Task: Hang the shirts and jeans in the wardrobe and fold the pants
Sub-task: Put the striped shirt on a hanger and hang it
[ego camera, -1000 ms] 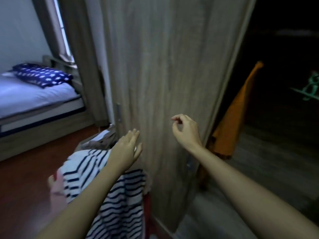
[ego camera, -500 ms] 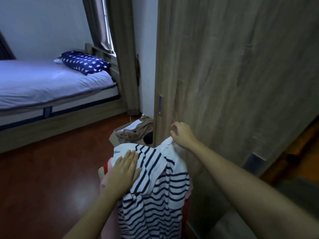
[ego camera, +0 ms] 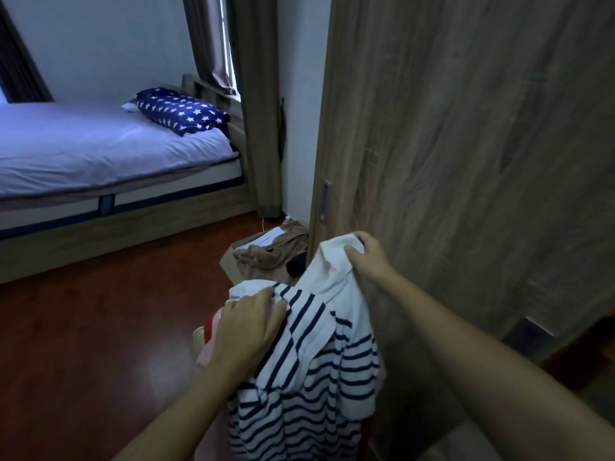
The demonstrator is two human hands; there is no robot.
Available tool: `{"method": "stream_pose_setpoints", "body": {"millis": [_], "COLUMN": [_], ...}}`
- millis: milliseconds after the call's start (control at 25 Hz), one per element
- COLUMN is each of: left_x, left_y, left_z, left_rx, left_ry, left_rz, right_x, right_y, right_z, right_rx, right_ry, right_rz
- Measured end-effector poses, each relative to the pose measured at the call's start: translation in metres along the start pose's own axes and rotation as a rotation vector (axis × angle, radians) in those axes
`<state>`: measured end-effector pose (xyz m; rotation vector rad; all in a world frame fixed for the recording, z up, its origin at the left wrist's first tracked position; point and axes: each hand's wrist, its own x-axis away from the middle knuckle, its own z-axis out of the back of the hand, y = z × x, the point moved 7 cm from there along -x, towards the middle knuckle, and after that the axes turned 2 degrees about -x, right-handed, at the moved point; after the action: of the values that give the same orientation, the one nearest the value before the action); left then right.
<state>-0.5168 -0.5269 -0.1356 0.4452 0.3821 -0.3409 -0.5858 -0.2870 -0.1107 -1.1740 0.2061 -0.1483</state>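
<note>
A white shirt with navy stripes (ego camera: 312,371) lies on top of a pile of clothes low in the middle. My right hand (ego camera: 367,257) is shut on its white collar and lifts that corner. My left hand (ego camera: 248,322) presses down on the shirt's left shoulder, fingers bent into the cloth. Pink and red garments (ego camera: 208,344) peek out under the shirt at its left. The wooden wardrobe door (ego camera: 466,144) stands right behind the pile and hides the wardrobe's inside.
A cardboard box (ego camera: 233,261) holding a tan garment (ego camera: 273,251) sits on the red-brown floor (ego camera: 100,327) by the door's edge. A bed (ego camera: 100,154) with a star-print pillow (ego camera: 181,109) fills the left; curtains (ego camera: 256,94) hang beside it.
Both hands dropped from the wardrobe door to the striped shirt. My right hand has closed on the collar and raised it; my left hand settled on the shoulder. The view swung left and down.
</note>
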Motion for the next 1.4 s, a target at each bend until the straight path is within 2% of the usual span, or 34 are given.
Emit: {"method": "stream_pose_setpoints", "body": {"millis": [80, 120, 240, 280, 320, 400, 480, 520, 680, 760, 840, 960, 1040, 1120, 1280, 1400], "left_x": [-0.038, -0.061, -0.106, -0.109, -0.109, -0.114, -0.120, -0.123, -0.126, -0.123, -0.117, -0.096, -0.079, -0.074, -0.089, -0.069], "left_y": [0.017, 0.028, 0.064, 0.070, 0.072, 0.072, 0.076, 0.084, 0.144, 0.163, 0.153, 0.113, 0.091, 0.079, 0.095, 0.125], "left_z": [0.015, 0.015, -0.021, -0.032, -0.034, -0.023, 0.002, 0.016, 0.061, 0.080, 0.089, 0.083, 0.078, 0.092, 0.150, 0.164], "left_rx": [0.256, 0.347, 0.381, 0.340, 0.323, 0.392, 0.384, 0.358, 0.097, -0.064, -0.156, -0.258, -0.335, -0.310, -0.004, -0.117], "left_ry": [0.084, 0.061, -0.383, -0.478, -0.506, -0.384, -0.237, -0.215, -0.248, -0.250, -0.278, -0.378, -0.433, -0.418, -0.357, -0.454], "left_rz": [0.106, 0.068, -0.100, -0.132, -0.136, -0.084, -0.112, -0.151, -0.406, -0.483, -0.442, -0.331, -0.282, -0.234, -0.238, -0.308], "right_x": [0.024, 0.037, 0.068, 0.075, 0.080, 0.085, 0.087, 0.090, 0.106, 0.106, 0.112, 0.134, 0.153, 0.165, 0.187, 0.207], "right_y": [-0.032, -0.043, -0.063, -0.065, -0.065, -0.057, -0.046, -0.048, -0.094, -0.118, -0.148, -0.180, -0.189, -0.189, -0.186, -0.184], "right_z": [0.011, 0.016, 0.035, 0.042, 0.051, 0.068, 0.081, 0.082, 0.053, 0.051, 0.060, 0.068, 0.086, 0.110, 0.161, 0.181], "right_rx": [-0.047, -0.048, -0.136, -0.168, -0.178, -0.103, 0.110, 0.203, 0.391, 0.522, 0.646, 0.653, 0.661, 0.785, 1.052, 1.163], "right_ry": [-0.139, -0.192, -0.260, -0.250, -0.230, -0.179, -0.123, -0.109, -0.103, 0.030, 0.120, -0.071, -0.104, -0.052, 0.140, 0.214], "right_rz": [0.149, 0.208, 0.277, 0.281, 0.271, 0.194, 0.089, 0.084, 0.284, 0.348, 0.437, 0.555, 0.516, 0.415, 0.189, 0.095]}}
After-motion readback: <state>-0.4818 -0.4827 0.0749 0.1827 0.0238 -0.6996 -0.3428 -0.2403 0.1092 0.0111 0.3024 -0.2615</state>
